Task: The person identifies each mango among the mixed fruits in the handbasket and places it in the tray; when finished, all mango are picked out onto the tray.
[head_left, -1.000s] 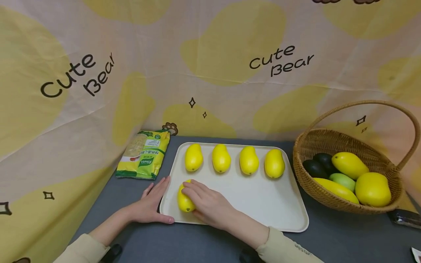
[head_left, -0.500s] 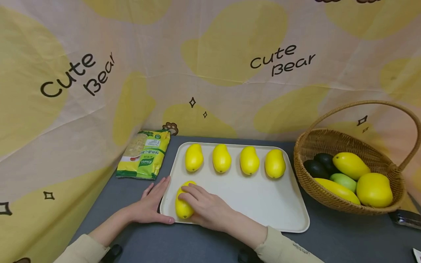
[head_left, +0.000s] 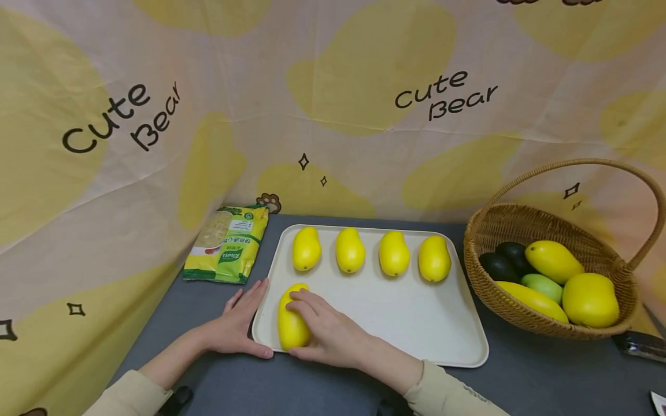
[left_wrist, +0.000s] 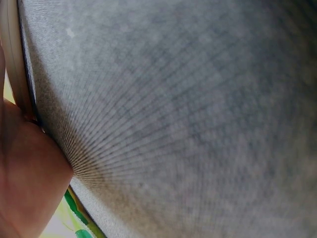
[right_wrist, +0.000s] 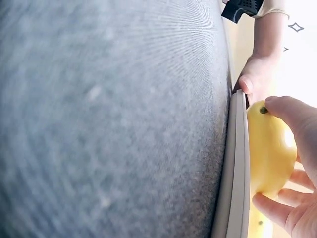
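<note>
A yellow mango (head_left: 293, 323) lies lengthwise in the front left part of the cream tray (head_left: 395, 323). Along its right side the right hand (head_left: 335, 335) holds it, thumb by the near end and fingers by the far part. The right wrist view shows the thumb touching the mango (right_wrist: 272, 148) at its dark stem end. The left hand (head_left: 236, 326) rests against the tray's left edge with its fingers straight and thumb spread. Across the back of the tray stand several more mangoes (head_left: 350, 251) in a row.
A wicker basket (head_left: 546, 323) with a tall handle stands right of the tray, holding yellow, green and dark fruit. Left of the tray lies a yellow and green food packet (head_left: 229, 245). Behind the grey table hangs a patterned cloth (head_left: 354, 162).
The mango in the right hand first slid nearer the tray's front edge and now lies straighter, with more of it showing. The right thumb has come into sight. The left hand has stayed put.
</note>
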Motion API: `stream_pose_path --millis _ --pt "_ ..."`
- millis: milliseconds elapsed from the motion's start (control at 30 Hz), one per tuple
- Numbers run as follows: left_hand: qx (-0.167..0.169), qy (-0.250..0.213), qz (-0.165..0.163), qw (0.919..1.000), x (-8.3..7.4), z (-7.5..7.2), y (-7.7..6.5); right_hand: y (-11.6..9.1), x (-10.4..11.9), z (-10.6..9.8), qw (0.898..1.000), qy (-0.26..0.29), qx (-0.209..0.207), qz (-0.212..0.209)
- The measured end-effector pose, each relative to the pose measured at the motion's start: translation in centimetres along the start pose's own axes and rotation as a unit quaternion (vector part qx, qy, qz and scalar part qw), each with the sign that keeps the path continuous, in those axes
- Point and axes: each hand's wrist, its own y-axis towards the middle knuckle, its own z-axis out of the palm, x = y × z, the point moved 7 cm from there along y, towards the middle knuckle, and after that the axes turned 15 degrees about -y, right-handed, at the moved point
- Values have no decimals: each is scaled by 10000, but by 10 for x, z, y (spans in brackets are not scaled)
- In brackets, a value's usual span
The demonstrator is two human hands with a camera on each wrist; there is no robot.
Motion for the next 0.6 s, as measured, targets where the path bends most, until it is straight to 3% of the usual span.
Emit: stream_pose_path --millis 200,600 --pt "18 -53 28 10000 -1 0 0 0 -2 2 9998 117 37 165" --pt "-12 -55 -60 10000 1 -1 0 -1 -2 0 9999 73 -136 44"
